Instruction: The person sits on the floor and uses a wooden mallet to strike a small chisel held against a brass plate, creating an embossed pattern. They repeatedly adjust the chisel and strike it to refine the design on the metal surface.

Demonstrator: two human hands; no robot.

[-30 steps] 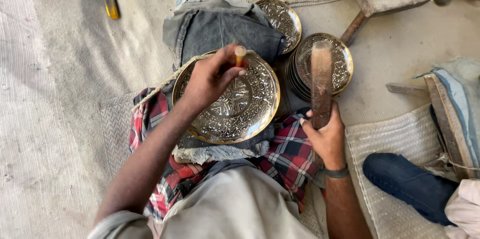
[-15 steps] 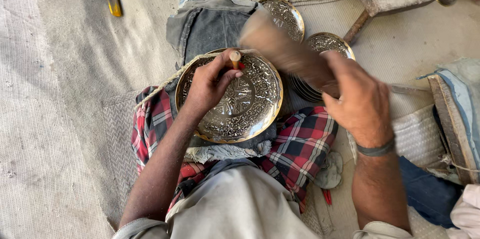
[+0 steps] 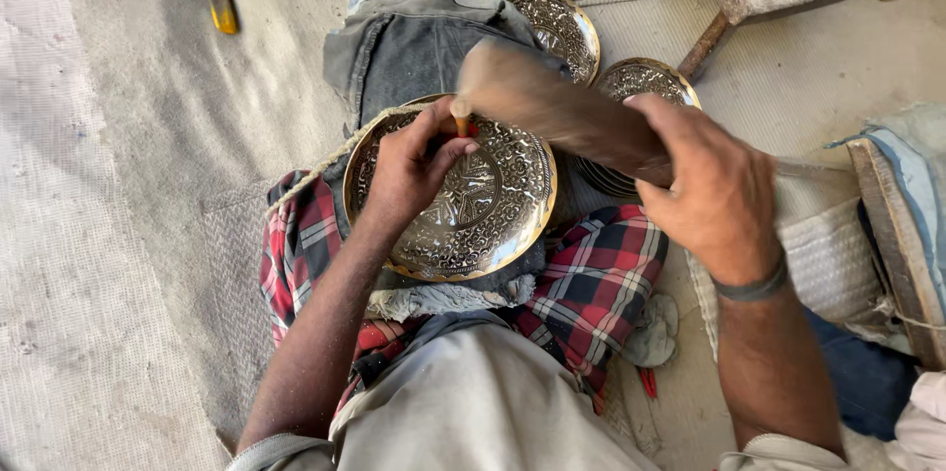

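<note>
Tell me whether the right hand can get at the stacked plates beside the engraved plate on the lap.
Probably yes. The right hand hovers just over the stacked plates, nothing between them, but its grip is full with a wooden mallet, so it could not take one.

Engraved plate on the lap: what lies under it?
Under the plate lie grey cloth and red checked cloth. The left hand hides part of its face; what supports it underneath is hidden.
</note>
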